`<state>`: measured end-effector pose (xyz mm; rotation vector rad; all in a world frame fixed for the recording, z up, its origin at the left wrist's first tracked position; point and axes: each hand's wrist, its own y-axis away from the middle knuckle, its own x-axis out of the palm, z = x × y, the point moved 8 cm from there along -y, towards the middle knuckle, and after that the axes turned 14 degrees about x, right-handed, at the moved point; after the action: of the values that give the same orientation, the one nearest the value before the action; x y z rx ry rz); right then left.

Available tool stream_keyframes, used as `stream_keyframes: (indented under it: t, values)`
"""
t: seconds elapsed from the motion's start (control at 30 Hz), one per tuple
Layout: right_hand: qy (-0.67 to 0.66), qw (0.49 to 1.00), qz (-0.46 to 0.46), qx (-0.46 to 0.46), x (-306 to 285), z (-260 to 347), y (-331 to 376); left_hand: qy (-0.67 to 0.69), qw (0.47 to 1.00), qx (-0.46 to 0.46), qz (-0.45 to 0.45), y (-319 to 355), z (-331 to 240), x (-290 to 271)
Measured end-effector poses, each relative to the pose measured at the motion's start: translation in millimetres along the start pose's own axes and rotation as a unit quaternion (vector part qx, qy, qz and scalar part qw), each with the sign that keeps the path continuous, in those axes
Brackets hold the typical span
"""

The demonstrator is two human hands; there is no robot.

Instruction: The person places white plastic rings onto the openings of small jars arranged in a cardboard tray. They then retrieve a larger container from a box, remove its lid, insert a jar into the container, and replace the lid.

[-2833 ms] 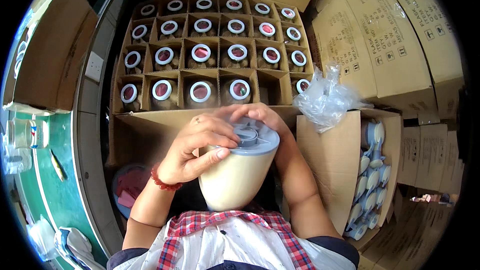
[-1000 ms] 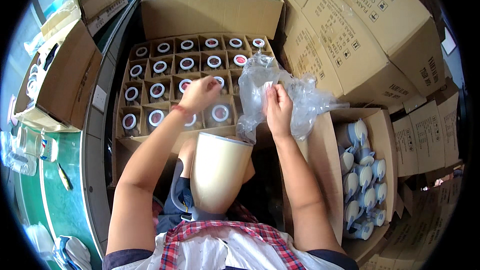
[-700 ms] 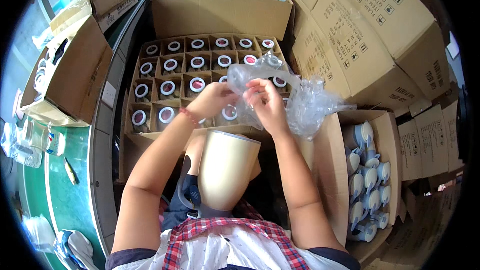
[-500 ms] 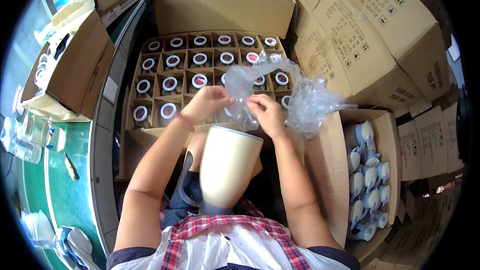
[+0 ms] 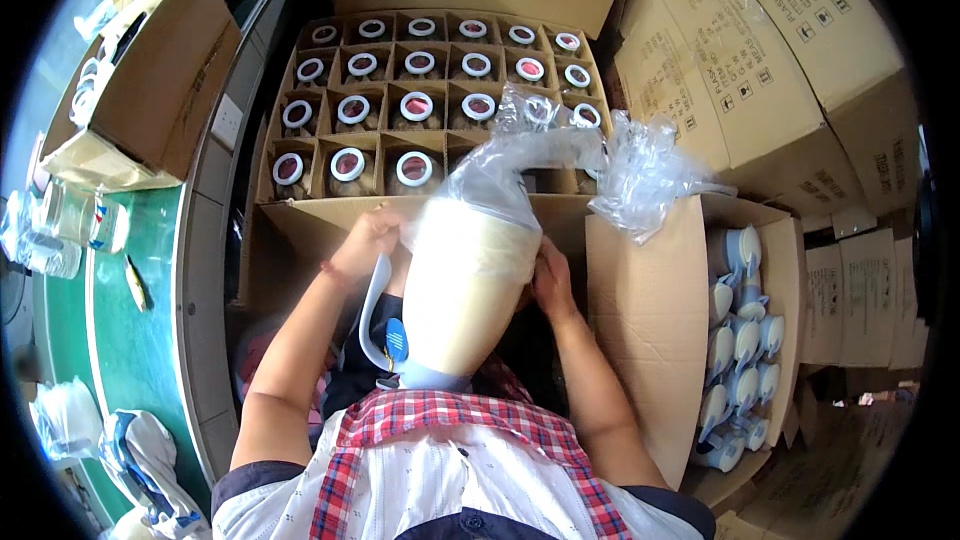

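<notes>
A cream vacuum jug (image 5: 465, 290) lies with its wide base away from me and its grey-blue end against my apron. Its grey-blue handle (image 5: 372, 315) curves along the left side, with a round blue tag (image 5: 396, 340) beside it. Over the base sits a clear plastic bag (image 5: 490, 185), drawn partway down the body. My left hand (image 5: 375, 232), slightly blurred, pinches the bag's edge at the jug's left. At the right side my right hand (image 5: 553, 280) has curled fingers on the bag's edge; some fingertips are hidden behind the jug.
Ahead stands a divided carton (image 5: 420, 205) holding several glass inserts with white-ringed tops. More clear bags (image 5: 650, 175) lie over its right corner. An open box of grey-blue and cream lids (image 5: 745, 340) is at right, below stacked cartons (image 5: 680, 70). A green table (image 5: 135, 340) runs along the left.
The bag, earlier held beyond the jug's base, now covers the base and upper body. My hands have parted and come down to either side of the jug. The view has shifted.
</notes>
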<state>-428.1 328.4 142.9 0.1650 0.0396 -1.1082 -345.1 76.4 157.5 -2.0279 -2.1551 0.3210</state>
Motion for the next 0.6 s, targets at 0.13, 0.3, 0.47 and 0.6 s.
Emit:
stream_keyframes:
  t: [0.13, 0.3, 0.47, 0.6]
  values:
    - [0.028, 0.993, 0.113, 0.026, 26.6, 8.0, 60.2, 0.143, 0.973, -0.085, -0.16, 41.3, -30.2, -19.9]
    - [0.164, 0.974, 0.117, -0.107, 53.0, 32.1, 112.7, -0.085, 0.977, -0.014, -0.197, 111.0, -30.1, -29.9]
    - [0.217, 0.934, 0.255, -0.124, 36.6, 19.8, 178.9, -0.259, 0.929, -0.026, 0.264, 230.2, -35.7, 38.2]
    - [0.26, 0.962, 0.033, -0.073, -53.2, 94.2, 187.5, -0.549, 0.813, 0.132, 0.146, 157.4, -142.2, 50.8]
